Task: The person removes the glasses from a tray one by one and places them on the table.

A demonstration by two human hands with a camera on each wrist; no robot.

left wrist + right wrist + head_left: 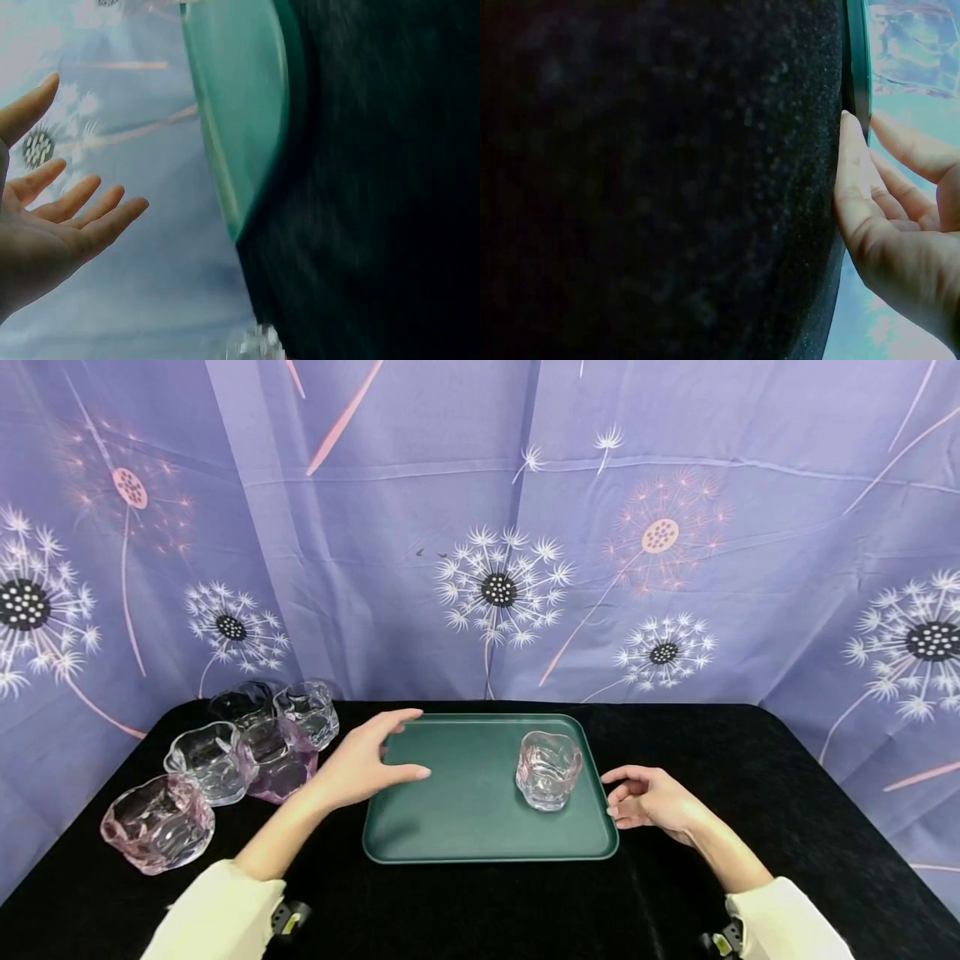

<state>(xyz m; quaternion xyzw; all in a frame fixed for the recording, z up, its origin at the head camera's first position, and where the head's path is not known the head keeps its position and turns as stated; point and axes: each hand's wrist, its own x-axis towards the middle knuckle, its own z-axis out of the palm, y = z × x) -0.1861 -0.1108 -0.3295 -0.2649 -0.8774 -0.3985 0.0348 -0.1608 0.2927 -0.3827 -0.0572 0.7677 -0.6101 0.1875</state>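
Note:
A dark green rectangular tray (pixel 450 793) lies on the black cloth, with one clear, faintly pink drinking glass (pixel 549 768) upright on its right half. Above the tray's left end, my left hand (pixel 367 760) is held with thumb and fingers spread apart; nothing is between them. In the left wrist view that hand (pixel 67 217) shows its bare palm. At the tray's right edge, my right hand (pixel 652 802) has its bent fingers at the rim. The right wrist view puts the tray rim (pixel 860 67) between the fingertips of the right hand (pixel 900 217).
Left of the tray, several wavy glasses stand close together: a pink-tinted glass (pixel 159 827), a clear glass (pixel 210 762), a purple glass (pixel 281 764) and others behind. A lilac curtain (pixel 375 610) with dandelion prints hangs around the table's back and sides.

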